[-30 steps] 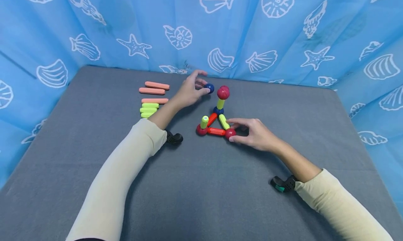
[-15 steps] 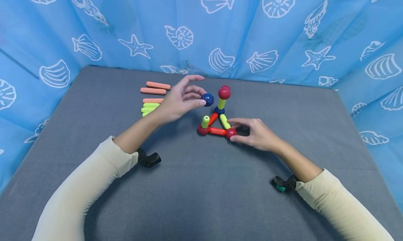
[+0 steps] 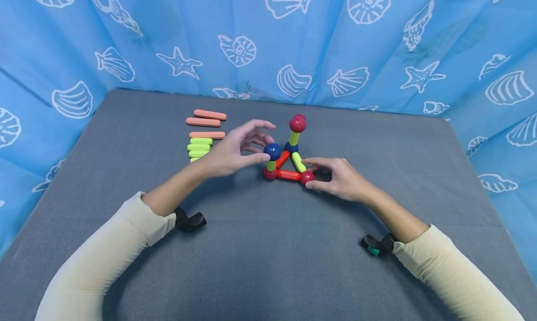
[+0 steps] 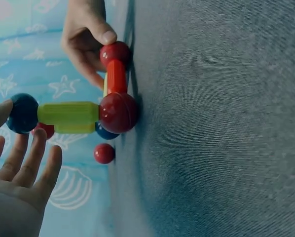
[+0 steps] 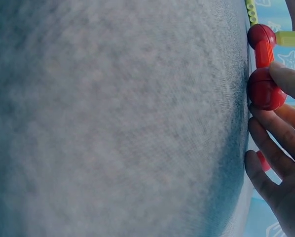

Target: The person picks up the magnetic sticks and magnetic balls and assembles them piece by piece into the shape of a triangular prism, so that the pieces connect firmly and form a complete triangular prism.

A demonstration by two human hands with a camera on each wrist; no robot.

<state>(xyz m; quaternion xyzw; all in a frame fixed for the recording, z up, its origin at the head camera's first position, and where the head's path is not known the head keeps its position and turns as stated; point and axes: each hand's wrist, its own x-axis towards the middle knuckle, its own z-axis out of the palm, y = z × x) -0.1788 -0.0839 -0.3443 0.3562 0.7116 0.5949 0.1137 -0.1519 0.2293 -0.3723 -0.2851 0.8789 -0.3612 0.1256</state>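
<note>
A triangular base of magnetic rods and balls stands on the grey cloth, with red rods [image 3: 289, 175] and a yellow-green rod [image 3: 299, 162] as sides. My left hand [image 3: 237, 151] pinches a blue ball [image 3: 273, 152], which sits on the end of an upright yellow-green rod [image 4: 68, 113] rising from the left corner's red ball [image 4: 119, 113]. My right hand [image 3: 341, 177] holds the red ball [image 5: 267, 89] at the right corner between thumb and fingers. At the back corner, another upright rod [image 3: 294, 138] joins a blue ball [image 3: 291, 147] below to a red ball [image 3: 297, 124] on top.
Salmon rods [image 3: 203, 122] and shorter yellow-green rods [image 3: 199, 147] lie left of the build, beyond my left forearm. A loose red ball [image 4: 104, 153] rests on the cloth behind it. A blue shell-patterned curtain [image 3: 268, 41] hangs behind the table [image 3: 268, 256].
My left hand has brought the blue ball from the back of the table toward me, onto the top of the left upright rod. My right hand keeps its place on the red ball.
</note>
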